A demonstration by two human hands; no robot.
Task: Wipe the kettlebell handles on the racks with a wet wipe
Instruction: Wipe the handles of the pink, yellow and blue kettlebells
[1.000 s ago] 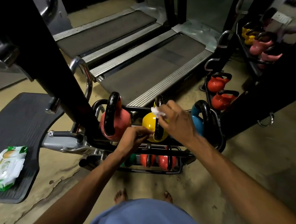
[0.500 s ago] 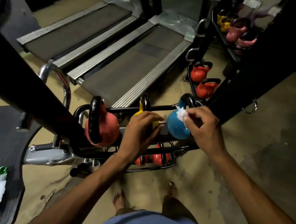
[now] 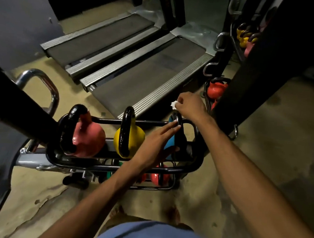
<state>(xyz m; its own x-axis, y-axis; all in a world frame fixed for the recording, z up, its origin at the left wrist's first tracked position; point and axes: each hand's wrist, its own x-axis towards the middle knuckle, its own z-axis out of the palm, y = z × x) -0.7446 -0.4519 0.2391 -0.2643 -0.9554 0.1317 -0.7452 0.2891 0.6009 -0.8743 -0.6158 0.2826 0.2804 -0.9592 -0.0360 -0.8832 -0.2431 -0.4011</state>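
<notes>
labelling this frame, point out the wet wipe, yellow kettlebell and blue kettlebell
wet wipe (image 3: 174,104), head view, on its white crumpled edge
yellow kettlebell (image 3: 138,136), head view, on the yellow body right of its handle
blue kettlebell (image 3: 169,144), head view, on the blue body's visible strip

Two treadmills lie side by side at the far end, the right one (image 3: 145,81) nearer than the left one (image 3: 102,38). A thick black beam (image 3: 23,105) slants across the near left, with a chrome loop handle (image 3: 49,85) just behind it. A dark pillar (image 3: 264,61) stands right on the stained tan floor (image 3: 261,163).
</notes>
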